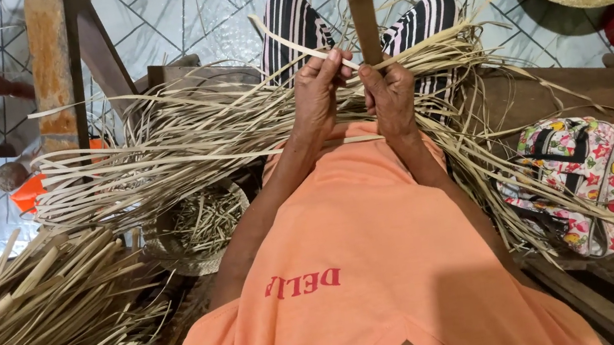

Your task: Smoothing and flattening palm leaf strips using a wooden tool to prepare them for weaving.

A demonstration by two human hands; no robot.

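No packages, signs or screens show here. The nearest thing to a label is a short line of red printed lettering on the front of the orange shirt — it sits well below the fingers of both hands, toward the lower middle of the view, and reads upside down from the head camera.
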